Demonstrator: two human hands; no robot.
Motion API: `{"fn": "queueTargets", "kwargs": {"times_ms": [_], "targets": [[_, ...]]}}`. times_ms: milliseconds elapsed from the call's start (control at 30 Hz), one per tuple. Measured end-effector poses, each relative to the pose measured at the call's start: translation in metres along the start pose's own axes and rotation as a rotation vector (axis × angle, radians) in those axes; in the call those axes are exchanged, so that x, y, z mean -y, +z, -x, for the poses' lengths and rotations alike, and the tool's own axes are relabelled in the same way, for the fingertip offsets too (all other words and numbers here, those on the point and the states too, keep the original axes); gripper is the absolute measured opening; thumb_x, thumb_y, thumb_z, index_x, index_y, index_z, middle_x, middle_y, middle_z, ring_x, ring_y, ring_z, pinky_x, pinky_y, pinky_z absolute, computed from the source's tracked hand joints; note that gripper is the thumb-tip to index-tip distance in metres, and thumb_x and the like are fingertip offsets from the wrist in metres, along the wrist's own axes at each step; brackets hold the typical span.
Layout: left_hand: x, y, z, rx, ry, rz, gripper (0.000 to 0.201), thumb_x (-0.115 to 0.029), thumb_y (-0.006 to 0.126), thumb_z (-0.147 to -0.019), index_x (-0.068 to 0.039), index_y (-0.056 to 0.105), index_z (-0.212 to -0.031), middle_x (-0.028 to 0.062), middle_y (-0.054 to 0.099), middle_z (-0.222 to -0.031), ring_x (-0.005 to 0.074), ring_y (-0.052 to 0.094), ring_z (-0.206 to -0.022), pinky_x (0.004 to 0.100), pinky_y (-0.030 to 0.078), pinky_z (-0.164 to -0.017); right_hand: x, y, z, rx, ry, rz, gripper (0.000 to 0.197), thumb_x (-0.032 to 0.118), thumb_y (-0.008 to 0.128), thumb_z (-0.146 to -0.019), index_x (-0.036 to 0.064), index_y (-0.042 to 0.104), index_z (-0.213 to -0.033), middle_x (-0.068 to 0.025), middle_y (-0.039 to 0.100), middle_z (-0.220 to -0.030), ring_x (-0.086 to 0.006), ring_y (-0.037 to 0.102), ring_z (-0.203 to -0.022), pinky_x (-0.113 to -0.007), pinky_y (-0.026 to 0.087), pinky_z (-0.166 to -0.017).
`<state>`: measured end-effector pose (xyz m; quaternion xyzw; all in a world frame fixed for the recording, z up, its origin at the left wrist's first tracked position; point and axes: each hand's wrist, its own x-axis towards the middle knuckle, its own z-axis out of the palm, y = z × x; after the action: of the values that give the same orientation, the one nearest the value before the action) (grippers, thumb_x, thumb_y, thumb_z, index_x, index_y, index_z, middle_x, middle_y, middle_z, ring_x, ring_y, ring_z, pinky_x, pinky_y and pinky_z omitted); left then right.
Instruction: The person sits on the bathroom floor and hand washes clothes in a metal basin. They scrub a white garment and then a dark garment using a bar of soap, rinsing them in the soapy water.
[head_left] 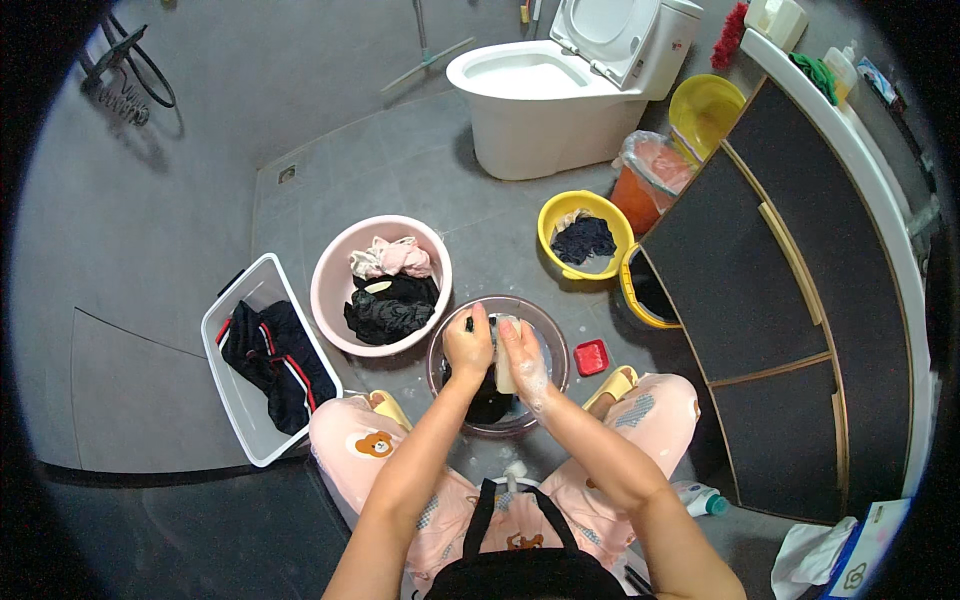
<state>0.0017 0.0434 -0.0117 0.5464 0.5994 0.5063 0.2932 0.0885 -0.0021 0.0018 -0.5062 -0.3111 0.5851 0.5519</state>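
- Black garment (488, 406): bunched in the translucent brown basin (564, 352), centre of the frame, between your feet.
- Your left hand (470, 346): curled into a fist, a bit of black fabric showing at it, over the basin.
- Your right hand (523, 362): sudsy, laid along a pale oblong block (503, 372), fingers partly hidden; can't tell if they close around it. Block could be soap or a brush.
- Red dish (591, 357): on the floor, just right of your basin.
- Pink basin (323, 300): left of centre, holding black clothes (392, 312) and pink-white cloth (393, 258).
- White tub (233, 385): lower left, dark garment with red-white stripes (270, 360) inside.
- Yellow basin (553, 252): right of centre, navy cloth (584, 240) inside.
- Toilet (545, 125): upper centre, lid up.
- Black-fronted cabinet (765, 290): right side.
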Motion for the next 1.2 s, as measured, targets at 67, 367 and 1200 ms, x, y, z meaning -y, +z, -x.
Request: {"fn": "queueTargets", "kwargs": {"times_ms": [67, 367, 1200], "targets": [[-0.016, 0.003, 0.012, 0.042, 0.016, 0.052, 0.029, -0.021, 0.049, -0.082, 0.001, 0.056, -0.065, 0.0176, 0.053, -0.061, 0.0326, 0.053, -0.057, 0.0369, 0.039, -0.053, 0.016, -0.005, -0.004, -0.005, -0.104, 0.051, 0.039, 0.042, 0.048, -0.084, 0.0058, 0.046, -0.100, -0.0009, 0.051, -0.082, -0.0085, 0.046, -0.075, -0.022, 0.038, -0.068], [-0.014, 0.000, -0.002, 0.018, 0.064, 0.029, 0.036, -0.022, 0.047, -0.084, 0.003, 0.051, -0.059, 0.0087, 0.050, -0.052, 0.0155, 0.045, -0.049, 0.0320, 0.037, -0.050, -0.016, -0.004, 0.003, 0.060, 0.024, 0.035, 0.051, 0.045, 0.047, -0.083, 0.0027, 0.043, -0.112, -0.0061, 0.052, -0.097, -0.0121, 0.047, -0.090, -0.025, 0.037, -0.081], [0.012, -0.002, 0.053, 1.196, -0.666, 0.883, 0.061, -0.036, 0.054, -0.081, -0.004, 0.028, -0.125, 0.0139, 0.053, -0.108, 0.0234, 0.059, -0.085, 0.0322, 0.048, -0.076, 0.063, -0.041, -0.023, 0.092, 0.106, -0.958, 0.045, 0.051, 0.049, -0.078, 0.0108, 0.052, -0.100, -0.0048, 0.057, -0.090, -0.0211, 0.056, -0.084, -0.039, 0.045, -0.077]]}}
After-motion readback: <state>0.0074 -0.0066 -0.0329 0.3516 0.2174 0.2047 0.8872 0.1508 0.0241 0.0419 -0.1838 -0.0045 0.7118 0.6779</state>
